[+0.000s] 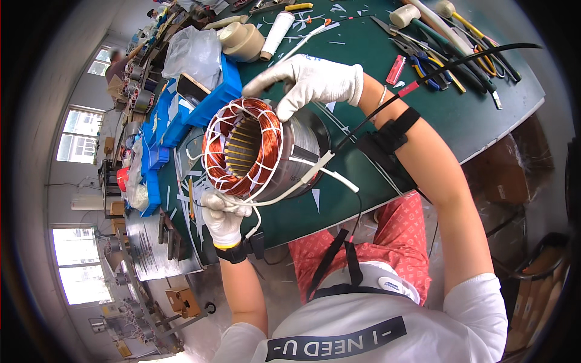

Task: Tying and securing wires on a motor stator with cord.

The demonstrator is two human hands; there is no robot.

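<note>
A motor stator (pixel 301 140) lies on the green table, its ring of copper windings (pixel 270 145) laced with white cord and facing left. Yellowish strips line its bore. My left hand (pixel 223 219), in a white glove, is closed at the near lower edge of the windings, on a white sleeved lead wire (pixel 284 195). That lead runs across the front of the stator. Over the far side of the windings is my gloved right hand (pixel 318 81), its index finger and thumb spread apart. The index fingertip is close to the winding's top edge; I cannot tell whether it touches.
Blue bins (pixel 227 91) stand to the left, with a phone (pixel 192 89) and a clear plastic bag (pixel 192 55). Mallets (pixel 404 16), pliers (pixel 423 69) and a red lighter (pixel 396 69) lie far right. A cream spool (pixel 241 41) and white paper scraps are behind. Another person (pixel 115 65) is far left.
</note>
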